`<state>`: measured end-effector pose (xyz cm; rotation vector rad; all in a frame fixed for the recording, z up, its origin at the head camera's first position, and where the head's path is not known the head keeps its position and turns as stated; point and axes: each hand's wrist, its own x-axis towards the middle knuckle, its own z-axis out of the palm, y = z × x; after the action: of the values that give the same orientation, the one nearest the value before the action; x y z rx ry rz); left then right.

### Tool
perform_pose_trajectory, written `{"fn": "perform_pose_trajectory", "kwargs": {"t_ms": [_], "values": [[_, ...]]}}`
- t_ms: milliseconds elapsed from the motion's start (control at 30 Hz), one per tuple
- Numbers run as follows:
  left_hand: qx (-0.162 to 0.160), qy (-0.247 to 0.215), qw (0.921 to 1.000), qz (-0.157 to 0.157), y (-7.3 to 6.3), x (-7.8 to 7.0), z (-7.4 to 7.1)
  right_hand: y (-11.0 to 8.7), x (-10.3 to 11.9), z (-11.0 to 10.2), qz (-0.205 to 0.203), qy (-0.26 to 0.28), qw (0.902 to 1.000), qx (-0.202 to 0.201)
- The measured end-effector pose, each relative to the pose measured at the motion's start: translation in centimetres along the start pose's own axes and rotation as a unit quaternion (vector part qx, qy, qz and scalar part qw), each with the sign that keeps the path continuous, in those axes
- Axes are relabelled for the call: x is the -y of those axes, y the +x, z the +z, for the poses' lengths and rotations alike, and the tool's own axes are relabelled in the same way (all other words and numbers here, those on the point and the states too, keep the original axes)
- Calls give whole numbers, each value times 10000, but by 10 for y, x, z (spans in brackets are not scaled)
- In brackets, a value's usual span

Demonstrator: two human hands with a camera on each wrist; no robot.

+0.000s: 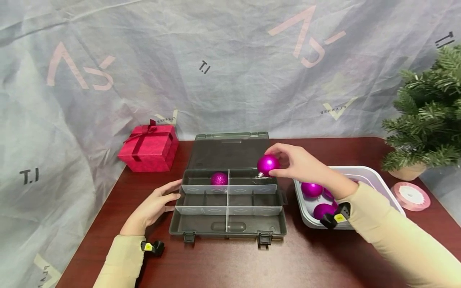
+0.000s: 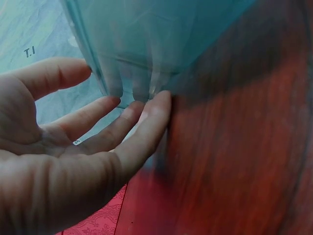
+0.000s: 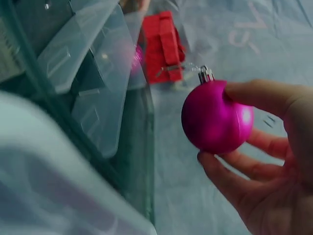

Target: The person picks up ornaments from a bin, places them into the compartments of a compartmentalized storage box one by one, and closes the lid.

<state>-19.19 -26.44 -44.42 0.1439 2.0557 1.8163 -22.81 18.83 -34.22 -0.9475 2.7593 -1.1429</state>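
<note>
My right hand (image 1: 293,162) pinches a shiny magenta Christmas ball (image 3: 215,117) between thumb and fingers, its silver cap and hook showing. In the head view the ball hangs over the back right compartment of a grey see-through divider box (image 1: 174,224), whose lid (image 1: 227,154) is swung back. A glittery magenta ball (image 1: 219,179) lies in the back left compartment. With fingers fairly straight, my left hand (image 1: 153,208) rests its fingertips against the box's left side; the left wrist view shows these fingertips (image 2: 164,100) at the clear wall.
Right of the box stands a white tub (image 1: 381,180) with several magenta balls (image 1: 311,190), partly behind my right forearm. A ribbon spool (image 1: 410,196) and a small potted fir tree (image 1: 428,116) are farther right. A red gift box (image 1: 149,150) sits at the back left.
</note>
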Motion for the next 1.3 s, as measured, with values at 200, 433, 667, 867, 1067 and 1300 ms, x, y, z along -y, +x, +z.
{"fn": "perform_pose_trajectory", "kwargs": {"t_ms": [200,433,667,867,1067,1300], "values": [[-1,-31,10000,-27,-1,-2,0,23,5,28,408,-181,9989,150],[29,-39,10000,-27,1,-1,0,40,6,55,1029,-251,9940,283],[17,-70,10000,-34,1,0,0,45,7,71,1553,-308,9863,455],[16,-98,9999,-41,0,-1,0,47,7,79,1734,-417,9831,414],[7,-95,10000,-23,-1,0,0,47,6,85,1768,-415,9822,480],[28,-121,9999,20,-1,-1,1,45,6,86,1881,-273,9803,538]]}}
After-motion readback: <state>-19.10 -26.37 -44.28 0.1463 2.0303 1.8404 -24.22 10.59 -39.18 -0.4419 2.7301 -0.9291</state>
